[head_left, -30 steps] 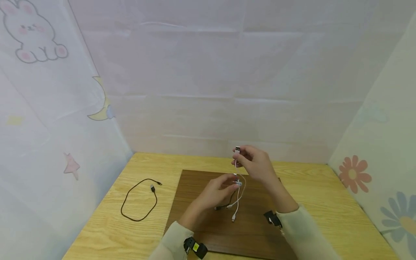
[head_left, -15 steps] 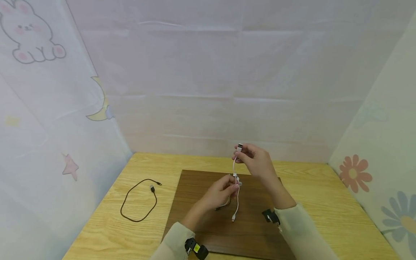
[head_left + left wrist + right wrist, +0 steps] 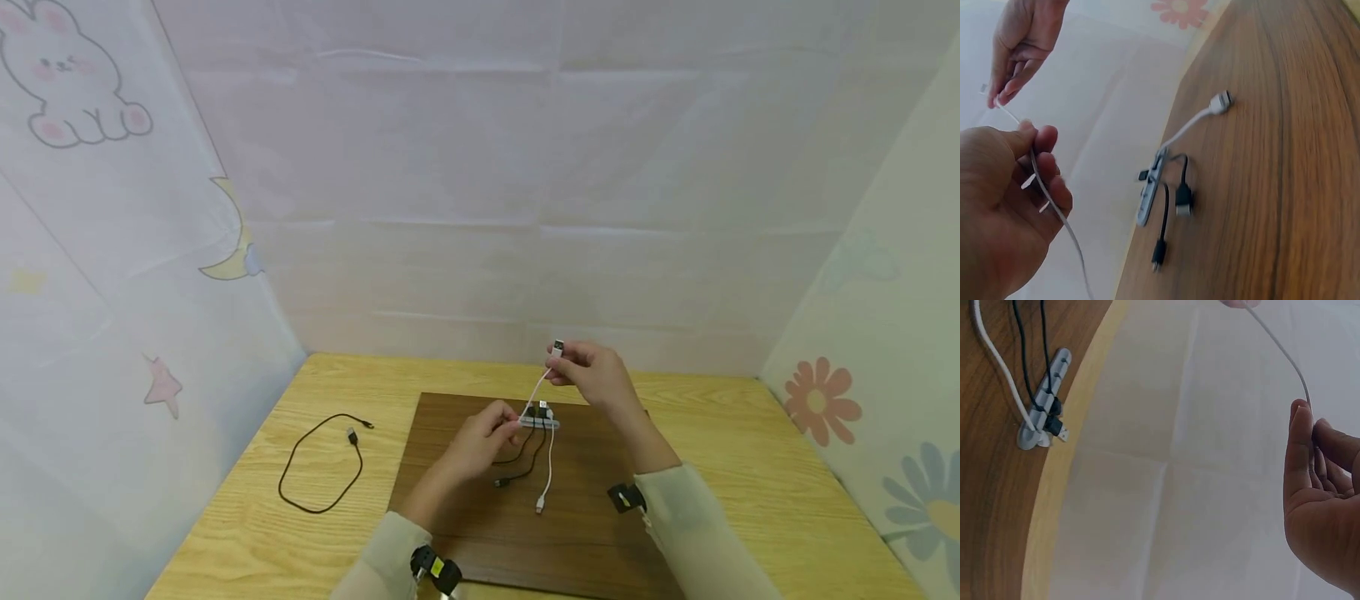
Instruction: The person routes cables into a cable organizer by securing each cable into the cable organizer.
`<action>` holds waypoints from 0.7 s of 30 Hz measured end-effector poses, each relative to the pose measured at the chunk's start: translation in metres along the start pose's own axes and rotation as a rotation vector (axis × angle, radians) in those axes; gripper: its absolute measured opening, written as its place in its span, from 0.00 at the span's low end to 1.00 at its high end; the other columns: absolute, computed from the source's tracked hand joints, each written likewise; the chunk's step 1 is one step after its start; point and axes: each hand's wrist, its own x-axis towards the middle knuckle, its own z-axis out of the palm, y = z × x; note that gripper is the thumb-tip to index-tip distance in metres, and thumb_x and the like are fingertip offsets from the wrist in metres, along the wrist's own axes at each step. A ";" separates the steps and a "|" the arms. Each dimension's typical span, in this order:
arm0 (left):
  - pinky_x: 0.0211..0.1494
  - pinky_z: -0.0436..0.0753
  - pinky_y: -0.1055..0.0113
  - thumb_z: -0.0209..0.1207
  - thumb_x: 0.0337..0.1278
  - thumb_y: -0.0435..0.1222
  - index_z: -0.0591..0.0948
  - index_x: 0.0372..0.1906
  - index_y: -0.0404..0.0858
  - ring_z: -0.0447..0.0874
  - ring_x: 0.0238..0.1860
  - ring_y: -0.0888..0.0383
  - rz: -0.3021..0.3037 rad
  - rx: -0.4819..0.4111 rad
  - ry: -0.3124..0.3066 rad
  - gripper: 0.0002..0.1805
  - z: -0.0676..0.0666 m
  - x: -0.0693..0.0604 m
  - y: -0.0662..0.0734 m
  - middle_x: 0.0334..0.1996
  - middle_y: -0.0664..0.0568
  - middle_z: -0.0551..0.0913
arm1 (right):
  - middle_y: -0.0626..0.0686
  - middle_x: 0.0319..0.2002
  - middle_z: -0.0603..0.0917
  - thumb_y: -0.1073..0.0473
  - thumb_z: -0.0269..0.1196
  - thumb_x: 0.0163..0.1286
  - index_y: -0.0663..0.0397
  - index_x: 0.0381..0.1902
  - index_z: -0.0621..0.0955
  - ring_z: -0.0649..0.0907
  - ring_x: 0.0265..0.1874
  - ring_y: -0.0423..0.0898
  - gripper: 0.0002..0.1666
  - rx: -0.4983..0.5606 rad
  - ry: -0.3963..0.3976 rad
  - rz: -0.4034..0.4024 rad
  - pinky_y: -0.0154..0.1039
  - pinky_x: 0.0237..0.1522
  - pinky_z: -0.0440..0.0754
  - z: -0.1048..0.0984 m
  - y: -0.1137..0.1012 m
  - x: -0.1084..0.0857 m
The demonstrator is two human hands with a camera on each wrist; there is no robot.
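A white USB cable (image 3: 1285, 356) is stretched between both hands above the dark board. My left hand (image 3: 477, 439) pinches it between thumb and index finger, just left of a grey cable holder (image 3: 1150, 194). Higher and to the right, my right hand (image 3: 592, 375) pinches the same cable just below its USB plug (image 3: 558, 348). The holder lies near the board's far edge. In its slots sit two black cables (image 3: 1022, 356) and another white cable (image 3: 1000, 362), their ends trailing over the board. The held cable's lower end is hidden in the head view.
A dark brown wooden board (image 3: 555, 542) lies on the light wood table (image 3: 757, 467). To its left, a black USB cable (image 3: 281, 475) forms a loose loop on the table. Printed fabric walls (image 3: 480, 275) stand behind and at both sides.
My left hand has moved left and slightly down from the holder, uncovering it and the black cables. The right hand has shifted slightly right, and the white cable between the hands now slants.
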 end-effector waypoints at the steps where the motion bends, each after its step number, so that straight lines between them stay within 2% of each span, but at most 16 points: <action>1: 0.38 0.78 0.68 0.50 0.78 0.42 0.77 0.45 0.44 0.83 0.41 0.42 -0.002 0.013 0.004 0.08 -0.001 0.000 -0.001 0.38 0.43 0.86 | 0.63 0.42 0.88 0.59 0.63 0.75 0.66 0.53 0.82 0.89 0.35 0.42 0.16 0.004 -0.011 0.015 0.36 0.42 0.88 0.000 0.003 0.002; 5: 0.43 0.82 0.66 0.51 0.78 0.40 0.77 0.44 0.44 0.86 0.44 0.47 -0.013 0.080 0.014 0.06 -0.003 0.000 -0.008 0.39 0.44 0.87 | 0.62 0.43 0.88 0.61 0.61 0.76 0.68 0.55 0.81 0.89 0.38 0.46 0.17 0.019 -0.041 0.078 0.39 0.44 0.88 0.002 0.019 0.007; 9: 0.44 0.83 0.65 0.53 0.76 0.39 0.79 0.43 0.41 0.86 0.43 0.54 -0.018 0.180 0.013 0.07 -0.003 0.001 -0.015 0.40 0.46 0.88 | 0.60 0.42 0.88 0.62 0.61 0.76 0.69 0.57 0.80 0.90 0.39 0.48 0.17 0.063 -0.041 0.134 0.44 0.48 0.87 0.006 0.033 0.011; 11: 0.43 0.83 0.66 0.54 0.75 0.38 0.80 0.44 0.40 0.86 0.42 0.57 -0.016 0.242 0.008 0.07 -0.002 0.001 -0.018 0.40 0.47 0.88 | 0.61 0.43 0.88 0.63 0.62 0.75 0.70 0.58 0.79 0.90 0.39 0.48 0.19 0.098 -0.039 0.145 0.46 0.50 0.86 0.009 0.039 0.013; 15: 0.45 0.83 0.66 0.58 0.71 0.36 0.83 0.42 0.40 0.83 0.41 0.61 0.027 0.401 0.014 0.05 -0.001 0.002 -0.024 0.39 0.53 0.87 | 0.60 0.41 0.88 0.63 0.63 0.74 0.71 0.56 0.78 0.90 0.36 0.45 0.18 0.163 -0.027 0.168 0.48 0.51 0.86 0.017 0.048 0.016; 18: 0.46 0.83 0.66 0.61 0.69 0.36 0.84 0.41 0.42 0.82 0.41 0.62 0.052 0.514 0.025 0.03 0.000 0.003 -0.028 0.38 0.56 0.85 | 0.60 0.40 0.89 0.63 0.63 0.74 0.70 0.52 0.78 0.89 0.36 0.46 0.15 0.182 -0.030 0.193 0.49 0.51 0.86 0.023 0.056 0.019; 21: 0.43 0.82 0.67 0.64 0.66 0.36 0.85 0.39 0.43 0.80 0.38 0.62 0.052 0.606 0.024 0.02 0.002 0.003 -0.032 0.35 0.58 0.83 | 0.62 0.40 0.88 0.64 0.64 0.73 0.70 0.50 0.79 0.89 0.35 0.48 0.13 0.183 -0.030 0.225 0.50 0.49 0.87 0.028 0.063 0.022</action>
